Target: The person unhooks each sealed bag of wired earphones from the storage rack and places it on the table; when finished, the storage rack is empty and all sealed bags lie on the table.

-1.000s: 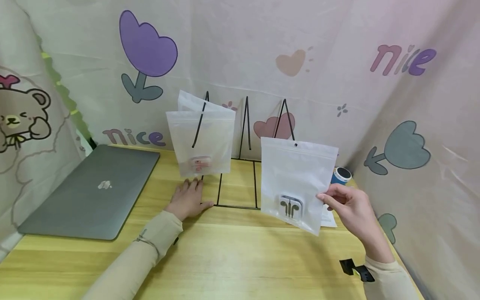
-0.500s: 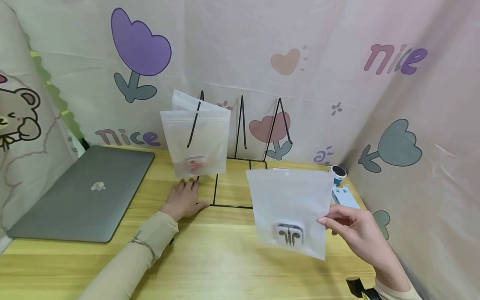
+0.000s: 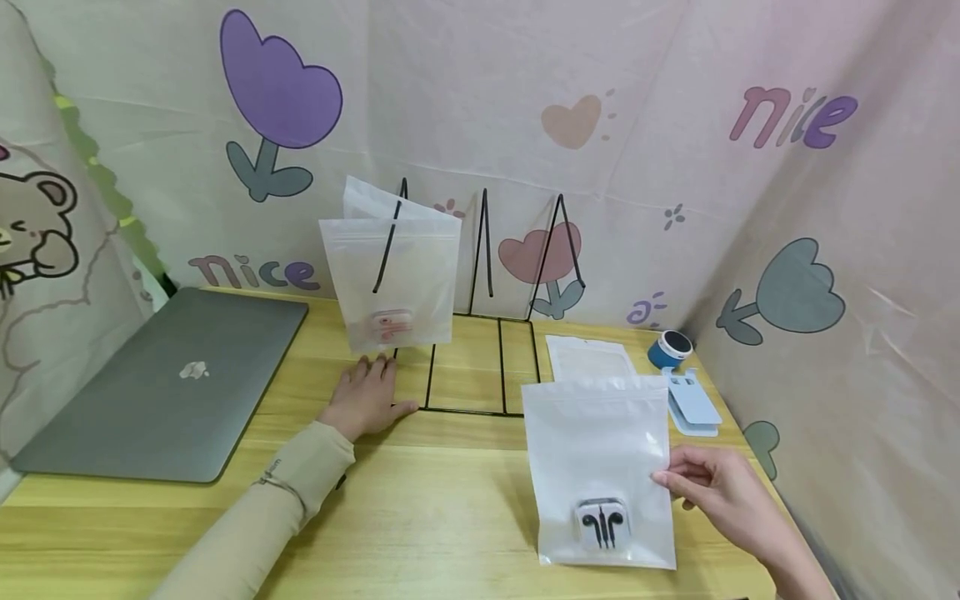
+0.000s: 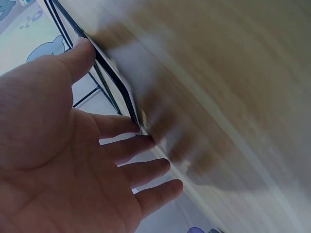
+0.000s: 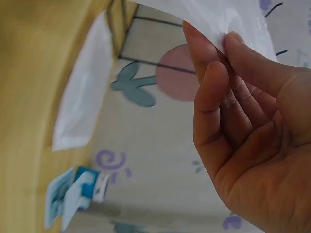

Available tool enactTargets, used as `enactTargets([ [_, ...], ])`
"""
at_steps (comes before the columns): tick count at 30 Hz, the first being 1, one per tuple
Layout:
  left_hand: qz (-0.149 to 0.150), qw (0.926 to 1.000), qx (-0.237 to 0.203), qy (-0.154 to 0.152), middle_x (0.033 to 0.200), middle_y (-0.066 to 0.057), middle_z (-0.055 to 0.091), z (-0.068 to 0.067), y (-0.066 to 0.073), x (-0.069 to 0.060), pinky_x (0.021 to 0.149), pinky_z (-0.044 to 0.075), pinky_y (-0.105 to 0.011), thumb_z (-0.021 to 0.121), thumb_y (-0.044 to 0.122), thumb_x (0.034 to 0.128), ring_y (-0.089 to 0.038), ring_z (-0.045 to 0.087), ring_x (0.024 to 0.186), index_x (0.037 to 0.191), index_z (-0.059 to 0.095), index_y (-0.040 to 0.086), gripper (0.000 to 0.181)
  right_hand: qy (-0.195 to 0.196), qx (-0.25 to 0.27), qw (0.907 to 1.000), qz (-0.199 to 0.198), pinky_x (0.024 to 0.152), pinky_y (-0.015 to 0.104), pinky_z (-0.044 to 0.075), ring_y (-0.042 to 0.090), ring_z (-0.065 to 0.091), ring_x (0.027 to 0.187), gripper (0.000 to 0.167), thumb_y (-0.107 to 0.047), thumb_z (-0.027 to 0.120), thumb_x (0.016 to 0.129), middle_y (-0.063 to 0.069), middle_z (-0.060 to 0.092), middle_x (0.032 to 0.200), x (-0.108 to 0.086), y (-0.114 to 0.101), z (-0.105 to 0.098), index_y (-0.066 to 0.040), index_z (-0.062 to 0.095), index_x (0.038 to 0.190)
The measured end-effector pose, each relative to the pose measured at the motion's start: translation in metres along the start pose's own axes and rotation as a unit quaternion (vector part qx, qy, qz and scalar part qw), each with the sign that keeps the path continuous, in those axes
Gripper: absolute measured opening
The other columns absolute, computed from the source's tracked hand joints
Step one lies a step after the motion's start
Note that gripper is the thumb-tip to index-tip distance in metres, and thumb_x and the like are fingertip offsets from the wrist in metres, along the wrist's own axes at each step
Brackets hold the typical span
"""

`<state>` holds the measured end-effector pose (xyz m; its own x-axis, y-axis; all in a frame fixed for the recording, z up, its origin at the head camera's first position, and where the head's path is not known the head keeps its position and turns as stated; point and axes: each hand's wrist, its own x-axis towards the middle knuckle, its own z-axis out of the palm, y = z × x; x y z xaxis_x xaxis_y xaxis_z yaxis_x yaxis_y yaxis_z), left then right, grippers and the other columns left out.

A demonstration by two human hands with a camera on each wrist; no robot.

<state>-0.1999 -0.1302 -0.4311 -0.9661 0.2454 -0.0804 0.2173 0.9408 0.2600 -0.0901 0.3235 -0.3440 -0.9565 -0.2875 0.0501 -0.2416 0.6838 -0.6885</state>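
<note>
Head view: pinches earphone pouch [image 3: 597,450] by edge with right grip [image 3: 716,492], likely leaving its front visible; rests spread left grip [image 3: 365,396] against black rack [image 3: 465,411], presumably steadying it.

Laptop [image 3: 150,408] lies left of wire rack [image 3: 502,367].

From my remote post, I see a wooden table [image 3: 435,517] with pale yellow grain. On its left part a closed grey MacBook [image 3: 161,383] lies flat, the apple logo facing up. A black wire rack [image 3: 502,367] stands at the back middle, its base frame directly upon the wood. Just right of this base lies a flat white pouch [image 3: 588,357], its near part hidden from me. Further right stands a blue cylinder [image 3: 667,353] with white rim and dark top; nearer is a light-blue folding phone stand [image 3: 695,402].
</note>
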Motion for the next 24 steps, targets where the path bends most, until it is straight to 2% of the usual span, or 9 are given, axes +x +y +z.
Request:
enactTargets([
  [5,-0.003,1.0,0.0,-0.002,0.152,-0.032,0.028,0.0,0.0,-0.001,0.106,0.024,-0.068,0.057,0.049,0.0978,-0.054,0.023,0.138,0.147,0.031,-0.012,0.083,-0.026,-0.008,0.9965,0.079,0.058,0.029,0.055,0.014,0.063,0.065,0.016,-0.019,0.072,0.092,-0.001,0.065,0.074,-0.01,0.022,-0.003,-0.003,0.068,0.09],
  [10,-0.004,1.0,-0.001,-0.004,0.152,-0.032,0.027,0.0,0.001,0.0,0.106,0.023,-0.068,0.056,0.049,0.0981,-0.054,0.022,0.138,0.148,0.031,-0.012,0.083,-0.059,-0.015,0.9903,0.125,0.055,0.03,0.053,0.01,0.058,0.062,0.017,-0.02,0.071,0.093,-0.001,0.064,0.069,-0.025,0.047,-0.006,-0.004,0.066,0.089],
  [17,-0.003,1.0,0.005,0.0,0.151,-0.033,0.028,-0.003,0.001,-0.001,0.106,0.025,-0.067,0.057,0.049,0.0977,-0.054,0.023,0.138,0.146,0.032,-0.013,0.083,-0.088,-0.019,0.9843,0.152,0.053,0.029,0.053,0.011,0.058,0.06,0.018,-0.02,0.072,0.091,0.001,0.064,0.068,-0.038,0.076,-0.011,-0.004,0.065,0.086],
  [20,-0.001,1.0,0.004,-0.003,0.151,-0.032,0.029,-0.002,0.001,-0.001,0.106,0.025,-0.067,0.057,0.05,0.0977,-0.054,0.023,0.138,0.147,0.032,-0.012,0.083,-0.103,-0.009,0.9804,0.168,0.054,0.028,0.051,0.012,0.057,0.061,0.018,-0.02,0.072,0.091,0.002,0.065,0.071,-0.039,0.088,-0.012,-0.004,0.065,0.086],
  [24,0.0,1.0,0.002,0.0,0.151,-0.032,0.029,-0.001,0.002,-0.001,0.106,0.026,-0.067,0.057,0.05,0.0974,-0.054,0.024,0.137,0.147,0.033,-0.012,0.083,-0.132,0.028,0.9781,0.159,0.052,0.026,0.048,0.011,0.054,0.059,0.018,-0.018,0.069,0.094,0.003,0.062,0.069,-0.042,0.1,-0.011,-0.001,0.064,0.088],
])
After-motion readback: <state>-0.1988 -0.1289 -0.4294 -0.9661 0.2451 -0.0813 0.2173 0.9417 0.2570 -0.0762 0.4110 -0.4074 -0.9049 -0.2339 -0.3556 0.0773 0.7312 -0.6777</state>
